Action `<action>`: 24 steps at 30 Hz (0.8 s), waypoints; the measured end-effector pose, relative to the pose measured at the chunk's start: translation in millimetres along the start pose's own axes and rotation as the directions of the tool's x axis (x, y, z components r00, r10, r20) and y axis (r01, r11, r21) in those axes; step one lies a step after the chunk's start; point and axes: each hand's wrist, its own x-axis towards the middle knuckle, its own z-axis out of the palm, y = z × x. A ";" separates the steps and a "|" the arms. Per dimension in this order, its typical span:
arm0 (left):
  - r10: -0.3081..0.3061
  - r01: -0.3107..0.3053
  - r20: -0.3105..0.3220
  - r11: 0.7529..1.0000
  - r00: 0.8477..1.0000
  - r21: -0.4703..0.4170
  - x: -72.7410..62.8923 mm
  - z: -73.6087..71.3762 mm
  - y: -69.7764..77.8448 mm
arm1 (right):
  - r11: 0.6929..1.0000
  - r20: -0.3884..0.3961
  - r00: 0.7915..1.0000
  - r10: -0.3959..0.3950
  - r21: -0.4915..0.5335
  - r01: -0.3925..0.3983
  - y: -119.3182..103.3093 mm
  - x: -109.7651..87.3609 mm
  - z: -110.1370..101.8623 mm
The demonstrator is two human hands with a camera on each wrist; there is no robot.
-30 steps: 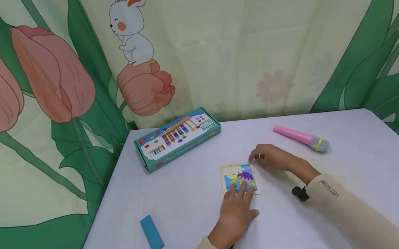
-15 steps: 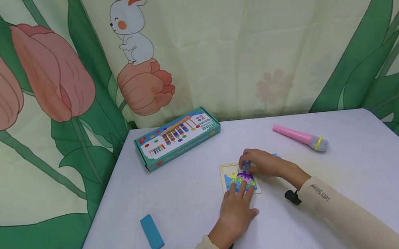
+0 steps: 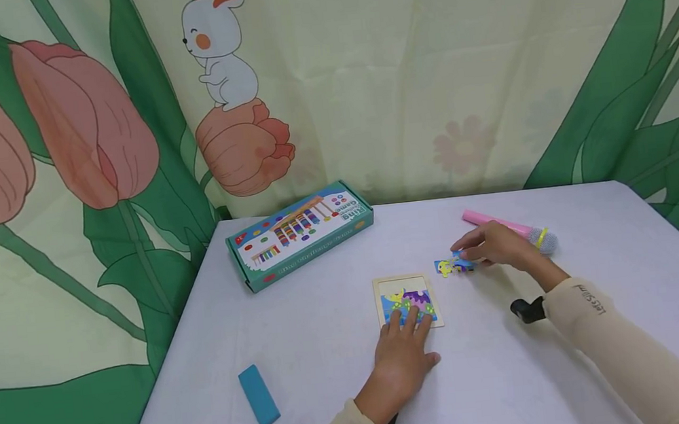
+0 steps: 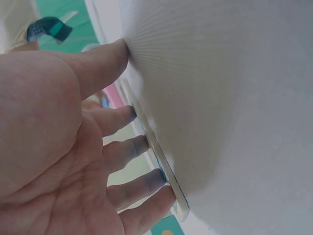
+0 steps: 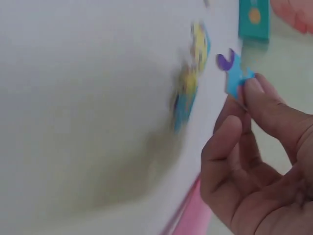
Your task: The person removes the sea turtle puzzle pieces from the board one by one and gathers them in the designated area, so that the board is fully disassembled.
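A small wooden jigsaw puzzle tray (image 3: 404, 278) lies mid-table. Colourful joined pieces fill its lower part, and its upper strip shows bare wood. My left hand (image 3: 403, 363) rests its spread fingers on the tray's near edge. In the left wrist view, the fingertips (image 4: 142, 143) touch the edge of the tray. Right of the tray, my right hand (image 3: 496, 244) pinches a blue puzzle piece (image 5: 234, 81) with a purple patch between thumb and fingers. Loose yellow and blue puzzle pieces (image 3: 445, 268) lie on the table just below that hand.
A pink toy microphone (image 3: 503, 222) lies behind my right hand, which partly covers it. At the back left sits a green game box (image 3: 301, 235). A blue block (image 3: 260, 397) lies at the left front. A printed curtain (image 3: 388, 84) hangs behind the table.
My right hand has taken the blue piece from the tray's upper right and carried it right, above the loose pieces. The tray's upper strip is now bare. My left hand has stayed put.
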 end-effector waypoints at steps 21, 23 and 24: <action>0.009 -0.009 0.002 1.000 1.000 0.010 -1.6 -1.2 0.7 | 0.987 0.019 0.990 0.138 -0.092 -0.135 40.4 2.2 -19.5; 0.006 -0.006 0.000 1.000 1.000 0.005 -2.3 -1.5 0.9 | 0.985 -0.011 0.992 0.126 -0.113 -0.127 39.6 3.6 -17.7; 0.004 -0.004 -0.002 1.000 1.000 0.002 -2.7 -1.5 1.0 | 0.984 -0.030 0.993 0.117 -0.130 -0.120 38.5 4.1 -16.8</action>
